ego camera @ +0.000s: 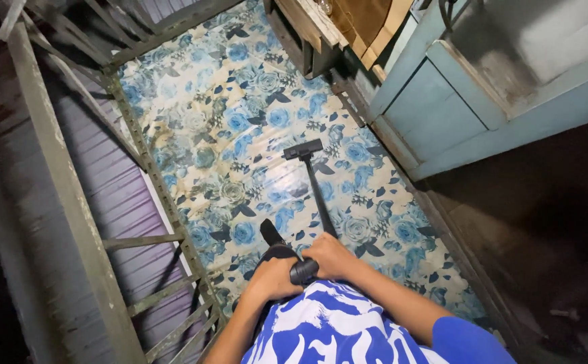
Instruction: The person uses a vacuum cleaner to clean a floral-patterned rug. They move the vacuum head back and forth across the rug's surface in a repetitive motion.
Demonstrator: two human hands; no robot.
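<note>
I look down at a vacuum wand, a black tube (319, 195) that ends in a flat black floor head (302, 149) resting on the blue rose-patterned floor covering (240, 121). My right hand (329, 256) is closed around the wand's black grip. My left hand (273, 276) sits just left of it, fingers curled against the same grip. A dark foot or shoe tip (271, 232) shows below the wand. My blue and white patterned shirt fills the bottom of the view.
A grey metal railing (58, 168) with cross bars runs along the left, with corrugated roofing below it. A light blue wooden cabinet (442, 108) stands at right, wooden boards (348, 27) lean at top. Dark bare floor lies at far right.
</note>
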